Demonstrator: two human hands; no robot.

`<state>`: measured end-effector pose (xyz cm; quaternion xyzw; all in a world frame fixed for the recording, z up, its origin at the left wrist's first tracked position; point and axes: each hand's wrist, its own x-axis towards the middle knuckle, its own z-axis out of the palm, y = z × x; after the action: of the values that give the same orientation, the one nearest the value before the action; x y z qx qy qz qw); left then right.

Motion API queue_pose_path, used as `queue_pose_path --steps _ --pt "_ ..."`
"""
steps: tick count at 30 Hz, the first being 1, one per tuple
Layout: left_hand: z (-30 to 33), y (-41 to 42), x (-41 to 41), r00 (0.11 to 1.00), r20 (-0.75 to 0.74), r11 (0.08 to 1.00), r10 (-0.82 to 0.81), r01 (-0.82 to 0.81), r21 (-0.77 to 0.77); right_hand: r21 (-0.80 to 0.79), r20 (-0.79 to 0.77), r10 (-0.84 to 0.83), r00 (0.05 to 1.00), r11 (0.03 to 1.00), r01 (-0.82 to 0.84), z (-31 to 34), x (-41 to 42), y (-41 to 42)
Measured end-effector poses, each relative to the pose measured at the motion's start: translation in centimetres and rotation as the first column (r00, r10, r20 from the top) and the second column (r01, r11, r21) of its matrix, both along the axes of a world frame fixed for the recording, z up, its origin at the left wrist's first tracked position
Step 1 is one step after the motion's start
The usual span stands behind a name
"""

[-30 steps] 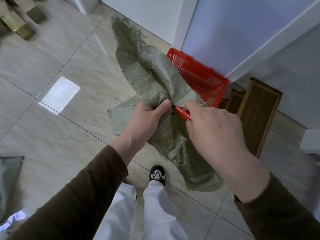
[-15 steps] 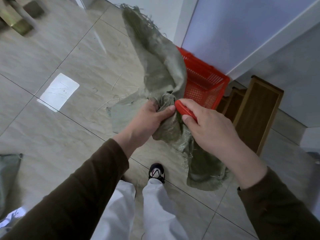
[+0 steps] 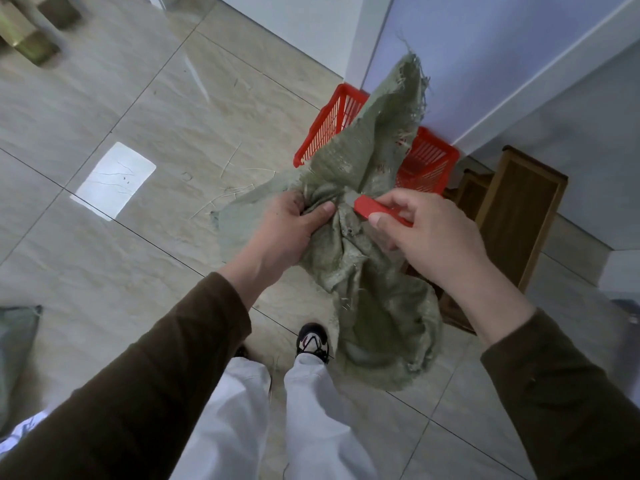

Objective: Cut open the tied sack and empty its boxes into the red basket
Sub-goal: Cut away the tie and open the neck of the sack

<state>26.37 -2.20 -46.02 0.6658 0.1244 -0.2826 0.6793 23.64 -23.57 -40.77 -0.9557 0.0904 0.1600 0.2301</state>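
Note:
A limp green woven sack (image 3: 367, 296) hangs in front of me, bunched at its middle. My left hand (image 3: 294, 226) is closed around the bunched part. My right hand (image 3: 426, 237) grips a red cutter (image 3: 377, 210), whose tip touches the sack just right of my left thumb. The sack's frayed upper end (image 3: 394, 126) stands up over the red basket (image 3: 427, 161), which sits on the floor by the wall and is partly hidden behind the sack. I see no boxes.
Two wooden frames (image 3: 519, 216) lean on the floor right of the basket. Another green sack (image 3: 14, 351) lies at the left edge. Brown blocks (image 3: 38, 36) sit at the top left. My feet (image 3: 311, 341) stand on the tiled floor below the sack.
The sack's upper end has swung right, from over the floor to over the basket. My right hand has drawn back a little, showing more of the red cutter.

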Motion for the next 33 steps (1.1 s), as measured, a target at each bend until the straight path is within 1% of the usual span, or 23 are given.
queue_pose_path --steps 1,2,3,4,5,7,9,11,12,14,15,16,18,20,22,23,25,27,28,29,30,31,33 --pt "-0.1 0.8 0.3 0.999 -0.002 0.999 0.042 -0.042 0.010 0.020 0.049 -0.132 0.990 0.991 0.131 0.1 0.3 -1.8" --pt "-0.3 1.8 0.3 0.996 -0.004 0.995 0.092 -0.092 0.026 0.093 0.082 -0.289 0.954 0.955 0.282 0.7 0.7 -3.9" --pt "-0.4 2.7 0.1 0.990 -0.015 0.990 0.137 -0.136 0.047 0.207 0.082 -0.424 0.902 0.892 0.401 1.4 1.1 -5.7" --pt "-0.5 3.3 -0.2 0.986 -0.030 0.985 0.164 -0.162 0.057 0.306 0.053 -0.480 0.876 0.842 0.443 2.1 1.3 -6.8" --pt "-0.5 3.4 -0.6 0.984 -0.049 0.985 0.169 -0.166 0.050 0.383 0.001 -0.459 0.889 0.821 0.423 2.5 1.5 -6.8" --pt "-0.3 2.4 -1.2 0.984 -0.089 0.988 0.152 -0.155 -0.022 0.492 -0.100 -0.299 0.949 0.814 0.308 1.9 1.7 -4.0" --pt "0.3 0.7 -1.0 0.985 -0.094 0.981 0.148 -0.158 -0.116 0.487 -0.153 -0.199 0.968 0.837 0.249 1.0 1.3 -0.2" --pt "1.1 -0.3 -0.7 0.991 -0.062 0.977 0.121 -0.129 -0.170 0.419 -0.174 -0.200 0.964 0.871 0.256 0.2 0.8 2.4" --pt "1.3 -0.4 -0.7 0.994 -0.057 0.977 0.098 -0.107 -0.187 0.449 -0.189 -0.233 0.954 0.844 0.295 -0.1 0.6 3.2" --pt "1.3 -0.2 -0.9 0.995 -0.079 0.973 0.052 -0.068 -0.221 0.607 -0.218 -0.378 0.900 0.670 0.428 -0.8 0.5 4.1" --pt "1.4 -0.1 -1.1 0.995 -0.091 0.971 0.038 -0.059 -0.230 0.657 -0.220 -0.446 0.868 0.590 0.470 -1.1 0.6 4.5" --pt "1.5 0.0 -1.2 0.995 -0.096 0.974 0.039 -0.059 -0.219 0.678 -0.217 -0.492 0.843 0.545 0.493 -1.3 0.8 4.7" --pt "1.7 0.3 -1.2 0.993 -0.100 0.978 0.065 -0.083 -0.189 0.706 -0.225 -0.507 0.832 0.504 0.498 -1.5 0.9 5.0" --pt "1.8 0.5 -1.2 0.988 -0.124 0.974 0.089 -0.112 -0.198 0.714 -0.222 -0.492 0.842 0.506 0.484 -1.3 0.9 5.0" --pt "1.7 0.8 -1.0 0.973 -0.155 0.974 0.173 -0.193 -0.122 0.712 -0.206 -0.541 0.815 0.489 0.505 -0.9 0.8 4.6" --pt "1.6 1.0 -1.0 0.958 -0.172 0.967 0.231 -0.245 -0.070 0.715 -0.196 -0.579 0.791 0.467 0.520 -0.7 0.7 4.1" --pt "1.6 1.5 -1.0 0.925 -0.216 0.944 0.313 -0.328 -0.036 0.728 -0.201 -0.638 0.744 0.411 0.549 -0.6 0.7 3.1" --pt "1.8 2.0 -1.2 0.916 -0.235 0.942 0.325 -0.335 0.000 0.752 -0.237 -0.638 0.733 0.357 0.554 -0.6 0.8 2.3" --pt "1.8 2.3 -1.3 0.931 -0.202 0.953 0.304 -0.294 0.076 0.765 -0.260 -0.618 0.742 0.338 0.549 -0.6 0.7 2.1" --pt "1.9 2.5 -1.2 0.959 -0.124 0.953 0.254 -0.226 0.202 0.776 -0.281 -0.590 0.757 0.325 0.541 -0.5 0.6 2.0" --pt "2.1 2.7 -0.9 0.983 -0.013 0.924 0.185 -0.169 0.343 0.785 -0.296 -0.558 0.775 0.320 0.530 -0.3 0.4 2.1" --pt "2.5 2.8 -0.5 0.987 0.102 0.883 0.121 -0.154 0.444 0.794 -0.301 -0.524 0.797 0.326 0.514 -0.3 0.1 2.1" --pt "3.8 2.8 1.0 0.962 0.269 0.844 0.044 -0.180 0.506 0.811 -0.297 -0.452 0.841 0.345 0.472 0.2 -0.4 2.4"
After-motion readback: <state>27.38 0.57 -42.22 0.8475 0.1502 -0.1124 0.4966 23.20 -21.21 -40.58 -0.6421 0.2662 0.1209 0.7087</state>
